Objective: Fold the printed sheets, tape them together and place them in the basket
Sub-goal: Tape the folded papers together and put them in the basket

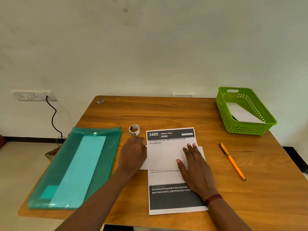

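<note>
Tabletop (166,112): left hand (133,153), right hand (194,165) flat on folded sheet (163,155) lying left-right

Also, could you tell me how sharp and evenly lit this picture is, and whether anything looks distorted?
Head view: soft, even light, faint shadows; on the printed sheet the big heading is sharp, the small line below the folded sheet blurred; glare streaks the teal folder; the wide lens bows the table edges.

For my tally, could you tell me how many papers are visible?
4: printed sheet on table; folded sheet across it; white sheet in basket; pale sheet in folder. More may be hidden.
</note>
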Demonstrator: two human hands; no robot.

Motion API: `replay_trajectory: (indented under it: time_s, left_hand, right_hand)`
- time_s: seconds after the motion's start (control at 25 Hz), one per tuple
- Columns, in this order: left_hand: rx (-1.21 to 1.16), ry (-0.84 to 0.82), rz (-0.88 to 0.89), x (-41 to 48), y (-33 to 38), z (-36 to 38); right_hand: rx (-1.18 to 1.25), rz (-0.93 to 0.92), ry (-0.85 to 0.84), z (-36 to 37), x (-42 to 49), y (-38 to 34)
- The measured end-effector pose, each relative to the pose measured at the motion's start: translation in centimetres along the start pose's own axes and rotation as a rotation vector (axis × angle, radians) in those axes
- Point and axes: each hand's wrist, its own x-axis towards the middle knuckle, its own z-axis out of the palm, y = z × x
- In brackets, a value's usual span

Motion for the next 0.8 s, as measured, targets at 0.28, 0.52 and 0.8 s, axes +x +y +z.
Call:
replay_trajectory:
  time_s: [0.28, 0.52, 0.8]
  left_hand:
    - [0.338, -0.176, -0.048, 5.6, -5.0, -0.1]
    - [0.258, -0.137, -0.083, 6.0, -4.7, 0.7]
    - [-0.502, -0.110, -0.258, 4.7, 0.7, -0.8]
  right_hand:
    - [0.000, -0.058, 0.188, -0.7, -0.8, -0.6]
    - [-0.001, -0.083, 0.213, -0.7, -0.8, -0.6]
    - [0.034, -0.197, 0.312, -0.7, -1.0, -0.1]
